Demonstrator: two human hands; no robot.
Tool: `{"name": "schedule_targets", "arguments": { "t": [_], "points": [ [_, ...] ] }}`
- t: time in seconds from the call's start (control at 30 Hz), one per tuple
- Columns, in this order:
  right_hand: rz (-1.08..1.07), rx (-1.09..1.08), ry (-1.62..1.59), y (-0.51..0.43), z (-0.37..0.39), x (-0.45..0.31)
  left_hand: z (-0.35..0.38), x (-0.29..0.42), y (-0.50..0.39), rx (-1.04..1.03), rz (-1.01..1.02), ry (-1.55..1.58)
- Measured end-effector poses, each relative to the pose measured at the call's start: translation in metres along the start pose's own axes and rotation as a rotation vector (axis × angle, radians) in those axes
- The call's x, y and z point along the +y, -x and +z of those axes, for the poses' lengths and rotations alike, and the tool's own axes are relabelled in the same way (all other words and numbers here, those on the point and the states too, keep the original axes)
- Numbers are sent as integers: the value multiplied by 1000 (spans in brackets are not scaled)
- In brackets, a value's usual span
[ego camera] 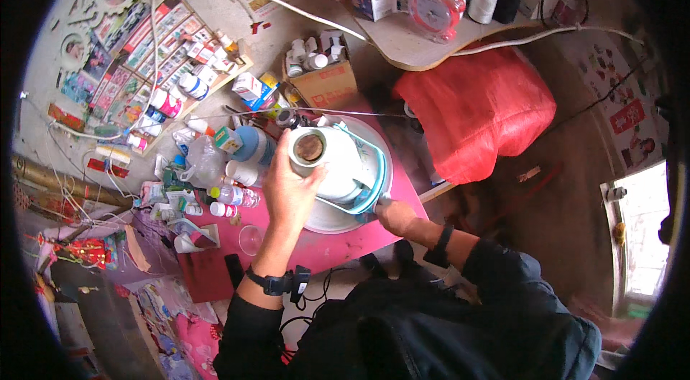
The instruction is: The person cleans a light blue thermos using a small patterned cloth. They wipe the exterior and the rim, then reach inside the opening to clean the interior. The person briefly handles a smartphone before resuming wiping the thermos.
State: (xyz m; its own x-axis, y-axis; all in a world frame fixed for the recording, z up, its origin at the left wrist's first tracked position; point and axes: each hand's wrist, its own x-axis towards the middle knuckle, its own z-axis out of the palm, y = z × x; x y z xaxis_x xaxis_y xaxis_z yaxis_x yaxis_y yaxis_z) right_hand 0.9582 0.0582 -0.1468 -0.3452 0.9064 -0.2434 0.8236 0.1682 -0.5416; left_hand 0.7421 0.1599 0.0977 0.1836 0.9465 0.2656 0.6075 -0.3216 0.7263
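My left hand (294,183) grips the neck end of a pale vacuum flask (337,164) with a brown cork stopper (309,148) in its mouth. The flask lies tilted over a round white tray (329,226), and its teal handle (379,180) shows on the right side. At the lower right rim of the tray, my right hand (398,217) has its fingers curled by a small bluish thing that I cannot make out. Part of the flask's body is hidden behind the handle and my left hand.
Medicine bottles, a water bottle (237,196) and a clear cup (251,240) crowd the left of the pink table (323,250). Behind stands a cardboard box (326,83) of bottles. A red cloth cover (480,110) is at the right, below a shelf with a red clock (435,8).
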Motion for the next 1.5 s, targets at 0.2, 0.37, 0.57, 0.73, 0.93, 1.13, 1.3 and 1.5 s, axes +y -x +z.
{"name": "schedule_targets", "arguments": {
  "t": [0.2, 0.37, 0.57, 0.73, 0.93, 1.13, 1.3, 1.5],
  "points": [
    [70, -215, -419, 28, -68, -62, -26, -27, 14, 67, -62, 341],
    [65, -246, -823, 35, -77, -111, -80, -63, 66, -265, -97, 217],
    [141, -286, -1154, 18, -48, -160, -69, -67, 123, -594, 61, 189],
    [176, -227, -1369, 26, -65, -191, -59, -120, 130, -403, -148, 313],
    [-304, 860, 39, 42, -156, -203, -28, -192, 97, 44, -372, 321],
    [-126, 803, -413, -38, -165, -163, 23, -165, 24, 251, -230, 518],
    [-123, 693, -603, -46, -165, -162, 19, -124, 9, 18, -269, 1099],
    [-99, 692, -587, -54, -157, -153, 45, -160, 10, -134, -425, 1076]
  ]
}}
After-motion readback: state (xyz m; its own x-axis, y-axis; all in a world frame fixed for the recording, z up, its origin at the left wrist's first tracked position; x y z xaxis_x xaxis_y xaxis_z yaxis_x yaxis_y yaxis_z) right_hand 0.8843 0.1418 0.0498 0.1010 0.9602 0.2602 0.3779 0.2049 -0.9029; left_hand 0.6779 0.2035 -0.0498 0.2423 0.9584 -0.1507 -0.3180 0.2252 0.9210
